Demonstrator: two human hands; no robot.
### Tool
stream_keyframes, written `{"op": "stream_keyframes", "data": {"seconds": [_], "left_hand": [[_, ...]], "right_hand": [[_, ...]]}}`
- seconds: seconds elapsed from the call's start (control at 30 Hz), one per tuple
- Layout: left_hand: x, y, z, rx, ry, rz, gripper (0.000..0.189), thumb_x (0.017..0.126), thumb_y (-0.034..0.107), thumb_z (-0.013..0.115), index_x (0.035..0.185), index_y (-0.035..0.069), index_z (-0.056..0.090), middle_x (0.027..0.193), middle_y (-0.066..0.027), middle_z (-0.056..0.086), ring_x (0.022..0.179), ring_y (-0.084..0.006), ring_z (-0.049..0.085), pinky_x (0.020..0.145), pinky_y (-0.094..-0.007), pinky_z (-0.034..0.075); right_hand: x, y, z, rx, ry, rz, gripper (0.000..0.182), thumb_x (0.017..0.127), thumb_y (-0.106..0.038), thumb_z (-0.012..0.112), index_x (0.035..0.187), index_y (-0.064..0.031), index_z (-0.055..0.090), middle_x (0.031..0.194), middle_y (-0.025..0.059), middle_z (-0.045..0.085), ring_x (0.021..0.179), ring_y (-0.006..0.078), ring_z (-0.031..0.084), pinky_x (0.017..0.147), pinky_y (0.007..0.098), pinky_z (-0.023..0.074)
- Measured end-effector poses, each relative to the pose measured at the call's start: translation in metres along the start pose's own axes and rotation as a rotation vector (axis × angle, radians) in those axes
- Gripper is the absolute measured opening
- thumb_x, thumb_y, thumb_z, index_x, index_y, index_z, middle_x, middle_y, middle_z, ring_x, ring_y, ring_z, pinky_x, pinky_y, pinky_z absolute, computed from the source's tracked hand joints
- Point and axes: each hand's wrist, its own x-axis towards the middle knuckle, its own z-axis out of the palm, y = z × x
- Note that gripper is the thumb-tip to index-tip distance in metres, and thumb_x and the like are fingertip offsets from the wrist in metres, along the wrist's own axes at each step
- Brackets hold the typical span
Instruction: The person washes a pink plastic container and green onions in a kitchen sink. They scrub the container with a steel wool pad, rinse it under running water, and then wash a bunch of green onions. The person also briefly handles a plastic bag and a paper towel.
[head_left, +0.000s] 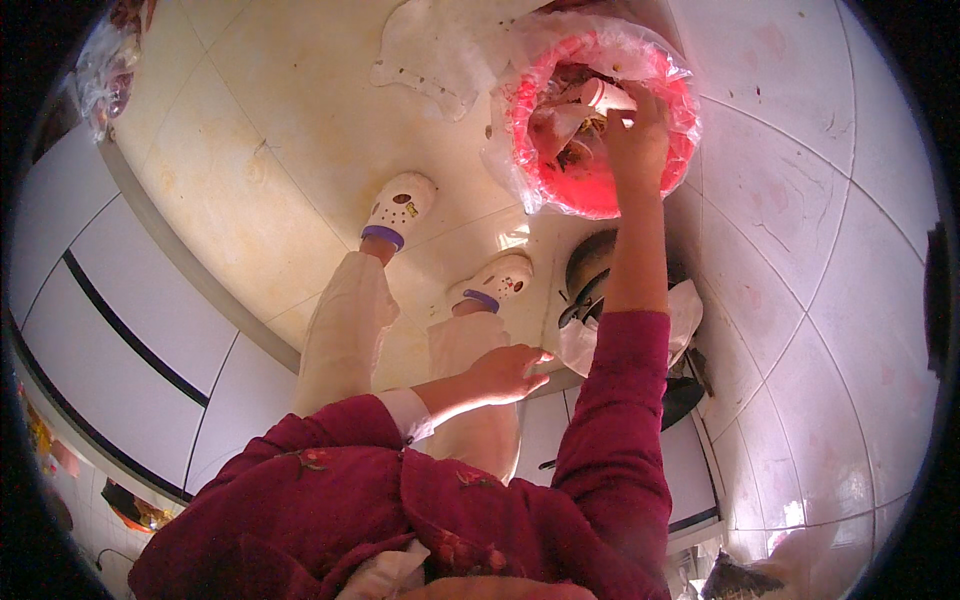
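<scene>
A red waste bin (684, 150) lined with a clear plastic bag stands on the floor by the tiled wall. My right hand (637, 131) reaches over its right side, the fingers at a white paper cup (606, 96) with a red line. Whether the fingers grip the cup is hard to tell. Crumpled clear plastic (559, 124) and dark scraps lie in the bin. My left hand (510, 373) hovers above my right leg, fingers apart, with nothing in it.
Near my right foot, a dark pan (589, 259) and a whitish plastic bag (579, 343) sit by the wall. White cabinets (142, 300) run along the left. A translucent sheet (427, 56) lies on the floor left of the bin.
</scene>
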Motion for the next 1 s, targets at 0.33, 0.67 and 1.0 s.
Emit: {"op": "stream_keyframes", "data": {"seconds": [0.33, 0.67, 1.0], "left_hand": [[0.001, -0.004, 0.005, -0.010, 0.004, -0.012, 0.046, 0.096, 0.037, 0.053, 0.133, 0.011, 0.050, 0.130, -0.0136, 0.057, 0.121, -0.0288, 0.054, 0.103, -0.0410, 0.042], [0.001, -0.004, 0.004, -0.004, -0.029, -0.023, 0.047, 0.097, 0.038, 0.051, 0.135, 0.011, 0.048, 0.132, -0.0143, 0.055, 0.124, -0.0295, 0.052, 0.106, -0.0405, 0.040], [0.004, 0.001, 0.004, -0.035, -0.054, -0.049, 0.047, 0.097, 0.038, 0.051, 0.136, 0.013, 0.047, 0.135, -0.0138, 0.053, 0.125, -0.0295, 0.050, 0.106, -0.0414, 0.038]], "right_hand": [[-0.062, 0.055, -0.023, -0.357, -0.308, 0.034, 0.026, 0.084, -0.011, 0.059, 0.110, -0.0072, 0.058, 0.112, 0.0177, 0.058, 0.100, 0.0376, 0.061, 0.080, 0.0469, 0.0540], [-0.039, 0.059, 0.009, -0.760, -0.634, 0.129, 0.021, 0.090, -0.020, 0.051, 0.103, -0.0075, 0.064, 0.101, 0.0142, 0.067, 0.089, 0.0334, 0.069, 0.072, 0.0479, 0.0567], [-0.036, 0.063, -0.003, -0.631, -0.448, 0.016, 0.018, 0.086, -0.016, 0.053, 0.092, -0.0059, 0.066, 0.087, 0.0173, 0.068, 0.081, 0.0356, 0.067, 0.070, 0.0464, 0.0549]]}}
